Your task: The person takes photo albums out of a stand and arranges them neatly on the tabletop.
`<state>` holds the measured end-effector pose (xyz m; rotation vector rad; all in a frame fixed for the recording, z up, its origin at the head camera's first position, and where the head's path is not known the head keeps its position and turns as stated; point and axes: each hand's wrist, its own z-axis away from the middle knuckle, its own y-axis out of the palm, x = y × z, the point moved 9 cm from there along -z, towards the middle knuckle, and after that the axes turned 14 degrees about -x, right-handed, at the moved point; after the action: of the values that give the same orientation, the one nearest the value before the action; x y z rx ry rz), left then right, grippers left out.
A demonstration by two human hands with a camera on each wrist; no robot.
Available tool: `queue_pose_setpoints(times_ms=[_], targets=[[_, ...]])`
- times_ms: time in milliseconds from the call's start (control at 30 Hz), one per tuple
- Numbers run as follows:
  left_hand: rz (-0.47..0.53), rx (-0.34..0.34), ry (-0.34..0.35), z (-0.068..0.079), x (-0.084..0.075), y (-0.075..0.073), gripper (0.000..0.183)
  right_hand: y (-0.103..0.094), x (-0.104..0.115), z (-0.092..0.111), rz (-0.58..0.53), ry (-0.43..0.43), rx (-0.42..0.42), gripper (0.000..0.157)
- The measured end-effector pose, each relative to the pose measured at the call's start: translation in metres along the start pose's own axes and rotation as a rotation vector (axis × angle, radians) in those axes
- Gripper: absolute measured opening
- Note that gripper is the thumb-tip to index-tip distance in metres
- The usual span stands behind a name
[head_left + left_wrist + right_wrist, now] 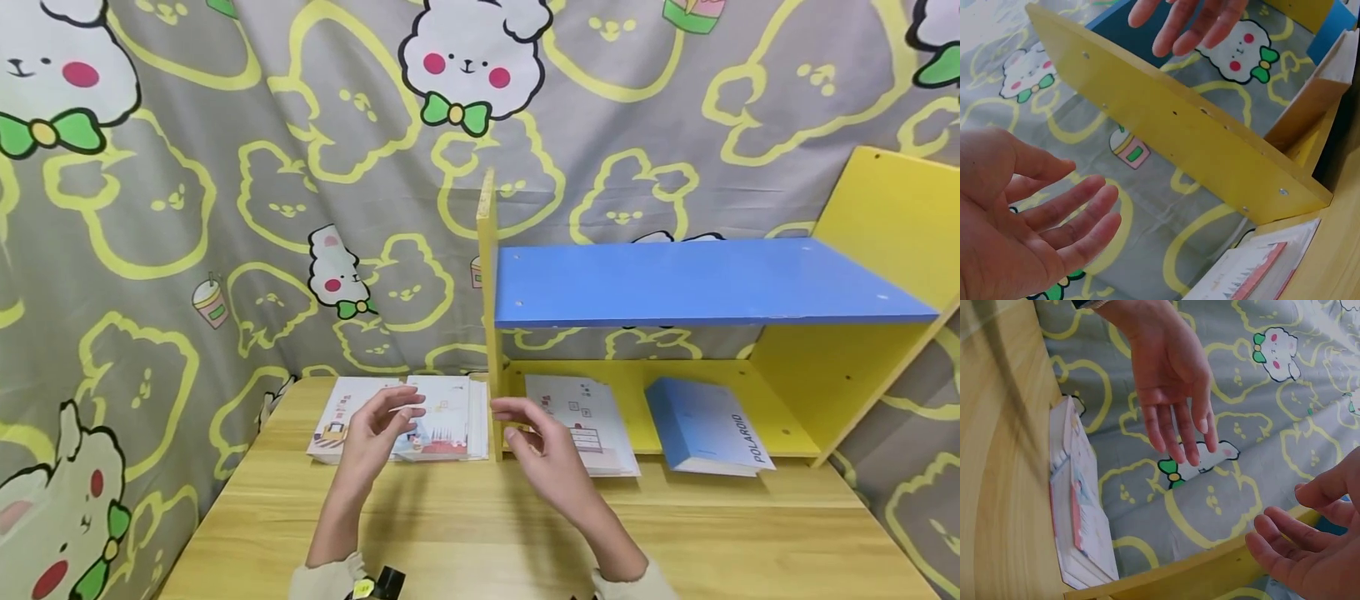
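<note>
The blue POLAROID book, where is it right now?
In the head view, the blue POLAROID book lies on the right, on the yellow bottom board, below the blue shelf and just right of a white book.

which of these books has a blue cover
The POLAROID book, farthest right in the head view; its cover is blue, while the other books show mostly white covers.

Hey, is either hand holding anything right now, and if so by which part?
Nothing is held: the left hand and the right hand are both empty.
</note>
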<state>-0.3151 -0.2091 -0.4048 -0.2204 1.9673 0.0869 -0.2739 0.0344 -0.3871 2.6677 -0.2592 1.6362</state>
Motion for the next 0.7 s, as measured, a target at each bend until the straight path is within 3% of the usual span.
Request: queue_pose_setpoints(times_ms=[267, 467, 700], targets=[[0.012, 0.031, 0.015, 0.003, -0.004, 0.004, 0.027, -0.011, 0.003, 0.000, -0.006, -0.051, 0.006, 0.034], [0.029, 0.054, 0.006, 0.007, -0.004, 0.009, 0.027, -0.022, 0.003, 0.001, -0.018, -0.037, 0.002, 0.036], [0.035, 0.072, 0.040, 0.009, -0.009, 0.016, 0.027, -0.034, 0.007, -0.003, -0.030, -0.063, 0.008, 0.032]])
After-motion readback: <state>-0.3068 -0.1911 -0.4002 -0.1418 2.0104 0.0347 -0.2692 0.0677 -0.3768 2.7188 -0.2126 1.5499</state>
